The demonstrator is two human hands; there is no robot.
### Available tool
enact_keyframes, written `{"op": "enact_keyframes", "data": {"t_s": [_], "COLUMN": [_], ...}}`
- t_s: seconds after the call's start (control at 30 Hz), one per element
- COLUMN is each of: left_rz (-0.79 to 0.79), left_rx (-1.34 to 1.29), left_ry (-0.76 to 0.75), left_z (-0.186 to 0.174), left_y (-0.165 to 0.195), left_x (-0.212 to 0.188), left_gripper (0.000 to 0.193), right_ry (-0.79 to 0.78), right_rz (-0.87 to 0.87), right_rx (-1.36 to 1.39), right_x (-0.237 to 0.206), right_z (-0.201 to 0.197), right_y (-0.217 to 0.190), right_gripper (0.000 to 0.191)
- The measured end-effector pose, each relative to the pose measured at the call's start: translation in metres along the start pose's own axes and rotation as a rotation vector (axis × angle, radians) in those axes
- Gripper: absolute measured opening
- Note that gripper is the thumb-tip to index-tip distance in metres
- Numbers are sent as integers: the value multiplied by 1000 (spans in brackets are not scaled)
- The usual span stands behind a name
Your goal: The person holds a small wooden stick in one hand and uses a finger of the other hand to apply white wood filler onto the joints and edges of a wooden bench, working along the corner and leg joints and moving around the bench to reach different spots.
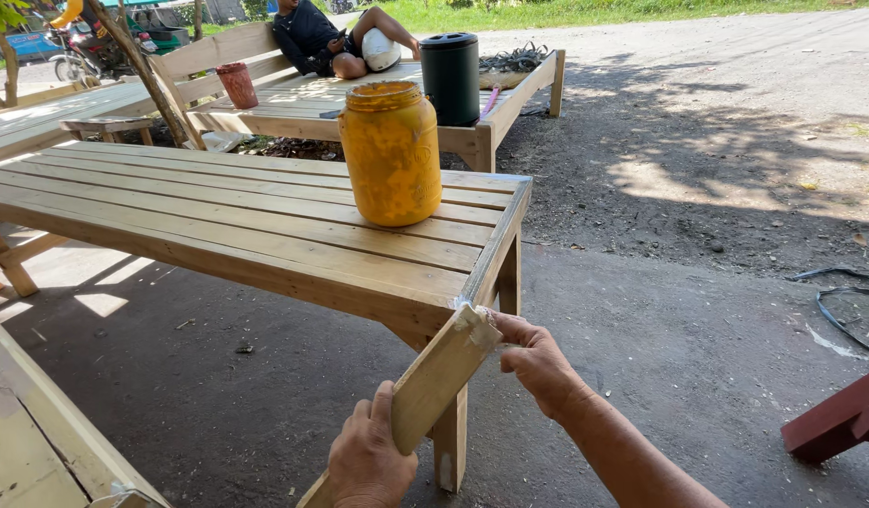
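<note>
My left hand (367, 461) grips a flat wooden board (433, 384) that slants up toward the near corner of a slatted wooden table (265, 235). My right hand (536, 362) rests its fingers on the board's upper end, where pale glue or filler is smeared. The board's tip touches the table corner just above its leg (450, 442). A yellow-stained jar (390, 152) stands upright on the table near that corner.
A wooden bench (293, 108) behind the table carries a dark cylindrical container (450, 77) and a reddish cup (237, 85); a person sits on it. A red wooden piece (839, 419) and black cable (844, 306) lie at right. A pale board edge (30, 423) sits at lower left.
</note>
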State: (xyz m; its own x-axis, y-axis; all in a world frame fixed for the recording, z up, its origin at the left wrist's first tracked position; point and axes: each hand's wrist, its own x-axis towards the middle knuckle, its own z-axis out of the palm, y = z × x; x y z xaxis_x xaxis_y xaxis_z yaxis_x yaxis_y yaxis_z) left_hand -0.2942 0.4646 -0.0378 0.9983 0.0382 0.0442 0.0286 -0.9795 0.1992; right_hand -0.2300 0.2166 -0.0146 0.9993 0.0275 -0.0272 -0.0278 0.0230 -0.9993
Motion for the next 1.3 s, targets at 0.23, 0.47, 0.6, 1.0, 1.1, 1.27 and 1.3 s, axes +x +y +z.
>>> {"op": "enact_keyframes", "data": {"t_s": [0.23,0.47,0.6,1.0,1.1,1.27,1.3], "left_rz": [23,41,87,280,290,291,266], "left_rx": [18,-28,-26,-155,-225,-254,-231], "left_ry": [17,54,-43,-292,-284,-311,-366], "left_z": [14,18,16,7,26,75,85], "left_y": [7,8,12,36,45,72,79], "left_x": [2,6,7,11,15,42,50], "left_gripper": [94,95,96,96,96,111,117], "right_ry": [63,61,111,396,440,369,363], "right_rz": [30,93,143,95,167,113,120], "right_rx": [-23,98,99,-144,-159,-137,-205], "right_x": [-5,10,9,33,36,67,74], "right_z": [8,-5,-10,-93,-111,-122,-127], "right_y": [-21,-21,-24,-82,-66,-12,-3], "right_gripper": [81,79,80,74,70,57,56]}}
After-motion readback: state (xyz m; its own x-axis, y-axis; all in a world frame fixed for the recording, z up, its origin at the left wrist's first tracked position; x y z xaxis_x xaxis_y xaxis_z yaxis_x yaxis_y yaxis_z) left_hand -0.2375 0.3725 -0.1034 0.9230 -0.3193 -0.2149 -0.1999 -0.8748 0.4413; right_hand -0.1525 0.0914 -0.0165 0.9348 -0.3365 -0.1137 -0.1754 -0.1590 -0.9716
